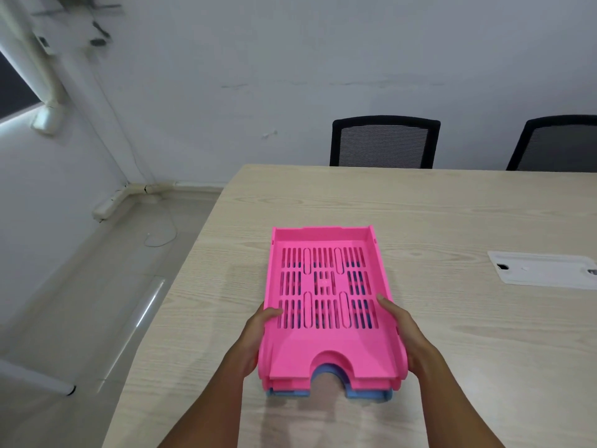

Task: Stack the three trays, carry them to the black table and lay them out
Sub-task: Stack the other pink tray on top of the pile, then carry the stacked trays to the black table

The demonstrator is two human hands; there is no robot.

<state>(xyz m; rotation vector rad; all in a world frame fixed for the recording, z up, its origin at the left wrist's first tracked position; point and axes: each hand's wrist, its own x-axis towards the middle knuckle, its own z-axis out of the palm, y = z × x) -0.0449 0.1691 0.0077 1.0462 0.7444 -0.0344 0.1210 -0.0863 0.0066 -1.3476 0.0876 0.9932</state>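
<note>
A stack of trays sits on the light wooden table (452, 208) in front of me. The top pink tray (326, 344) has a slotted floor and a curved cut-out at its near edge. A second pink rim shows just under it, and a blue tray (365, 394) lies at the bottom, seen through the cut-out and at the near corners. My left hand (255, 337) grips the stack's left wall, thumb over the rim. My right hand (410, 337) grips the right wall the same way. No black table is in view.
Two black mesh chairs (384, 143) (555, 145) stand behind the table's far edge. A white cable cover plate (542, 270) is set in the tabletop at right. The table's left edge drops to a grey floor with a loose white cable (161, 234).
</note>
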